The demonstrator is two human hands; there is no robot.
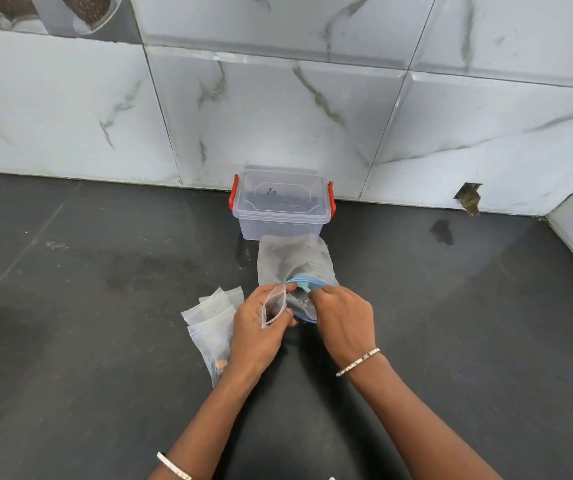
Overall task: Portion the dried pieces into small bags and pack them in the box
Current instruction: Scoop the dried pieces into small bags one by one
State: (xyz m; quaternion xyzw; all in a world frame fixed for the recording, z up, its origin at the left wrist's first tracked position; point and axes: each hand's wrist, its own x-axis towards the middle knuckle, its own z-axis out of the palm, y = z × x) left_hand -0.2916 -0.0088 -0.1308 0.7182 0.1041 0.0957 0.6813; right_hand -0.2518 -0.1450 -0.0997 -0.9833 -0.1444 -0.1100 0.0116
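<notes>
Surface: dark grey tabletop (88,306), showing faint smears.
Room: white marble-look tiled wall (312,116) is rising right behind the box, with a broken hole (468,199) low down, right of the box.
Box: clear box (280,206) with red latches is sitting lidded against the wall.
Large bag: blue-zip large bag (292,261) is lying just in front of the box, touching its base, mouth facing the person.
Spare bags: stack of small bags (209,323) is lying nearer than the box, to its left; dried pieces (221,364) are showing in the lowest one.
Left grip: left hand (257,327) is pinching an open small bag (273,306) between thumb and curled fingers.
Right grip: right hand (344,317) is curling its fingers over the large bag's zip edge; fingertips hidden, any pieces held cannot be told.
</notes>
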